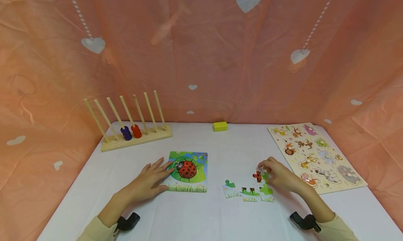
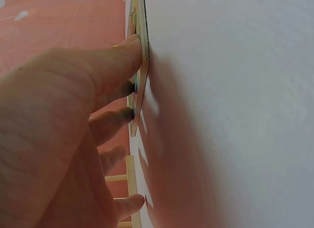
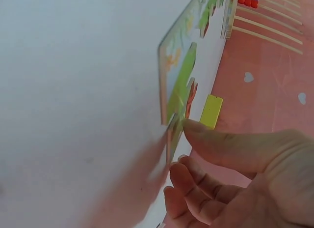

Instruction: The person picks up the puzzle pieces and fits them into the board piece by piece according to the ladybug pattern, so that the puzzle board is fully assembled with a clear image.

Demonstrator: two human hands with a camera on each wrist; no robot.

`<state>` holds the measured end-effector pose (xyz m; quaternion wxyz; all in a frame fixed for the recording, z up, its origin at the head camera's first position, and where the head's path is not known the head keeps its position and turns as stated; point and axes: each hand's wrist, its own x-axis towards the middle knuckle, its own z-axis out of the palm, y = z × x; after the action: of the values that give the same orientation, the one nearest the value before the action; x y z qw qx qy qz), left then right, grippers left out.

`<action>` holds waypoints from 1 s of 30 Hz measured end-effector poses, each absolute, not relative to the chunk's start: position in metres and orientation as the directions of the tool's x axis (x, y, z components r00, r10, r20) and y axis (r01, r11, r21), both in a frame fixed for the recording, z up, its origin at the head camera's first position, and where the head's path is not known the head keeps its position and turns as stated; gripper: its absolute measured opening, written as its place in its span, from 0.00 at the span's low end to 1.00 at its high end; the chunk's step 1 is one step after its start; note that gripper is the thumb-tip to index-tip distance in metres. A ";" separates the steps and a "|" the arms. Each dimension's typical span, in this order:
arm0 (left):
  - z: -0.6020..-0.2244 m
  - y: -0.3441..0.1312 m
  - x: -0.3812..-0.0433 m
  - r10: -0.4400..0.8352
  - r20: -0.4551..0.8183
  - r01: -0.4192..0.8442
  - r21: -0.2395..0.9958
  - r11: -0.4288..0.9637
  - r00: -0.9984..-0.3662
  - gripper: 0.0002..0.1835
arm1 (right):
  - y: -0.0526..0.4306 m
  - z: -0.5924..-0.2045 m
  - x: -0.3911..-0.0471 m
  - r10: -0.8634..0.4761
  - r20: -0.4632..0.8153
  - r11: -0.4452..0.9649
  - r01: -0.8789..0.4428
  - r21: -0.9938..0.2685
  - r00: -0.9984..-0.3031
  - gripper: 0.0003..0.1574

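My left hand [image 1: 146,183] rests with spread fingers on the left edge of a square ladybug puzzle board [image 1: 187,170]. In the left wrist view the thumb touches the board's side edge. My right hand [image 1: 281,176] is at the right of several joined or nearly joined puzzle pieces. Its thumb and curled fingers pinch a green and red puzzle piece [image 1: 259,177] at the upper right of that group; the fingers partly hide it. Below lie a corner piece [image 1: 231,192], a bottom-edge piece [image 1: 250,195] and a green corner piece [image 1: 267,195], all with grass along the bottom.
A wooden peg rack [image 1: 140,140] with blue and red beads stands at the back left. A yellow block [image 1: 220,126] lies near the table's back edge. On the right is an animal puzzle board [image 1: 318,160]. A pink heart-patterned cloth [image 1: 201,59] hangs behind the white table.
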<state>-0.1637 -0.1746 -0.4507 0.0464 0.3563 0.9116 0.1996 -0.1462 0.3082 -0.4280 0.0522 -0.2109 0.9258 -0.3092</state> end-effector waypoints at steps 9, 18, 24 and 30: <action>-0.451 -0.175 -0.164 0.672 0.071 0.639 0.395 0.659 -0.737 0.33 | 0.308 -0.429 -0.147 -0.416 0.035 0.735 -0.358 -0.576 -0.909 0.28; -0.452 -0.175 -0.164 0.673 0.064 0.639 0.392 0.662 -0.737 0.33 | 0.307 -0.427 -0.144 -0.400 0.024 0.749 -0.342 -0.567 -0.916 0.26; -0.452 -0.175 -0.164 0.673 0.066 0.640 0.390 0.662 -0.737 0.33 | 0.308 -0.427 -0.144 -0.390 0.021 0.754 -0.332 -0.567 -0.920 0.24; -0.452 -0.175 -0.164 0.675 0.070 0.643 0.390 0.659 -0.734 0.32 | 0.309 -0.424 -0.145 -0.401 0.024 0.739 -0.339 -0.582 -0.916 0.23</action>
<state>-0.1640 -0.1750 -0.4523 0.0404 0.3624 0.9098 0.1984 -0.1448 0.3089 -0.4240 0.0512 -0.1986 0.9312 -0.3013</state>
